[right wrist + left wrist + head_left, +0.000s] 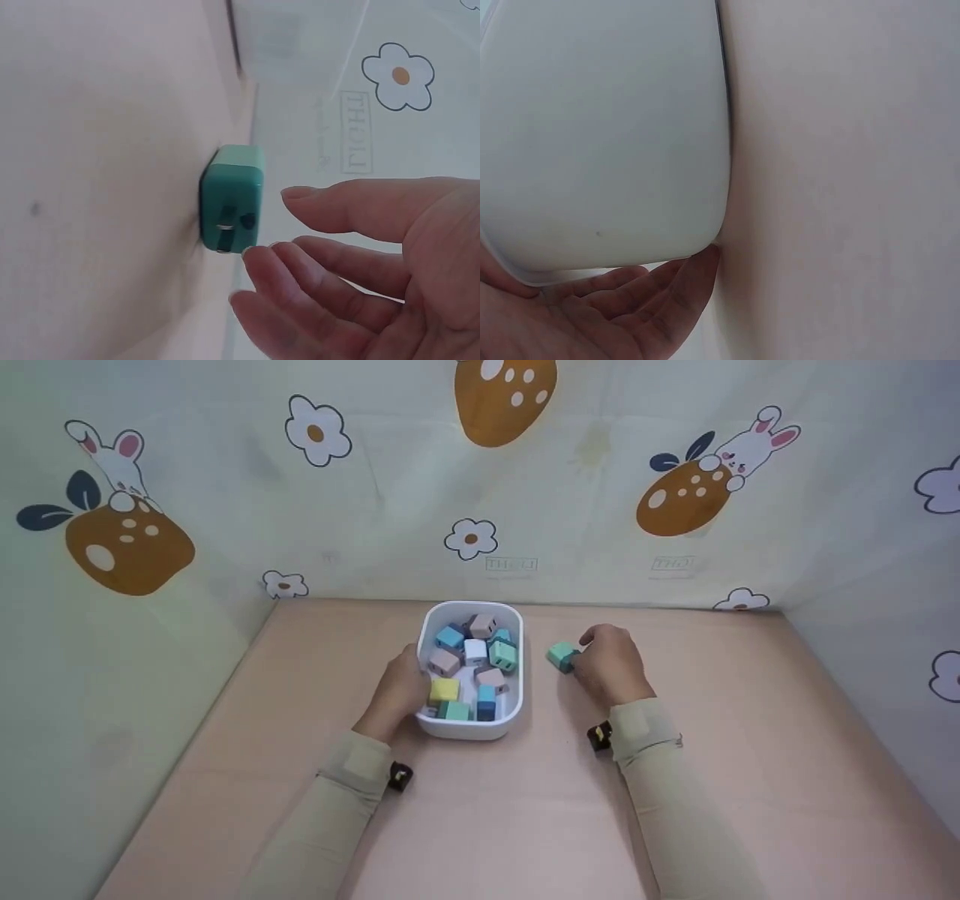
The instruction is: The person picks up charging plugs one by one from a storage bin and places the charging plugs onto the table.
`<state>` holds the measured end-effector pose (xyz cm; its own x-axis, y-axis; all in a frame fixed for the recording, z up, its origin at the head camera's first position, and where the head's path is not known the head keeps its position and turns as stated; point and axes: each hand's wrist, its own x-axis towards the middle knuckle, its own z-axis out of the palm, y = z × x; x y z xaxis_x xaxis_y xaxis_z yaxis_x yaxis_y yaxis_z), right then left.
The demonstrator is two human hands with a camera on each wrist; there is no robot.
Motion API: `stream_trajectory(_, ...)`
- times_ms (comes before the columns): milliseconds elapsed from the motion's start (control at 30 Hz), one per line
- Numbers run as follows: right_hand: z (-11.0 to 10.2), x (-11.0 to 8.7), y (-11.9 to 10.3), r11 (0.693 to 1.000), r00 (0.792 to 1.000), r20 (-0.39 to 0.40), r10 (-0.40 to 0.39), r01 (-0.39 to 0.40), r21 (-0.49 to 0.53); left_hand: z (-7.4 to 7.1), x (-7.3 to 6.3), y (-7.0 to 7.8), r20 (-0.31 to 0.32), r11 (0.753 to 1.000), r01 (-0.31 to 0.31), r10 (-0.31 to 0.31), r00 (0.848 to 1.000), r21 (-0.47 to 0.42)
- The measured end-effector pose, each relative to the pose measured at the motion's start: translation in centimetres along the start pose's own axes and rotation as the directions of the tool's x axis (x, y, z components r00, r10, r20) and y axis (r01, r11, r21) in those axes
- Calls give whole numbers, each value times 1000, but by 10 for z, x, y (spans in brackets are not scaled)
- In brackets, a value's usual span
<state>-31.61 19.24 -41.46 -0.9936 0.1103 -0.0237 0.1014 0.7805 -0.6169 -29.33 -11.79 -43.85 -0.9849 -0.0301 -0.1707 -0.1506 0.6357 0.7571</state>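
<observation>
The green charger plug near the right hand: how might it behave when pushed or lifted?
The green charger plug is probably stiff: its shell looks like hard plastic. Its boxy, flat sides suggest sliding rather than rolling. Its smooth surface may be slightly slippery.

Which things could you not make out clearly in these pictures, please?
Head view: the white box's floor, mostly hidden by the plugs.
Head view: contact between the right hand and the loose green plug, hidden by the fingers; the right wrist view leaves it unclear.
Left wrist view: the box's contents, hidden by its wall.
Head view: the sleeves' upper ends, cut off by the bottom edge.
</observation>
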Motion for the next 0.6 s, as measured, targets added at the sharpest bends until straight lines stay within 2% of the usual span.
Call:
stream_trajectory(333,-10,-4,-7,993,994,-54,-93,89,-72,0,-2,-2,-9,1000,-25,25,1000,10)
stream_trajectory(600,-17,-13,-24,991,990,-60,-126,122,-55,0,-2,0,-1,1000,-7,7,1000,-8)
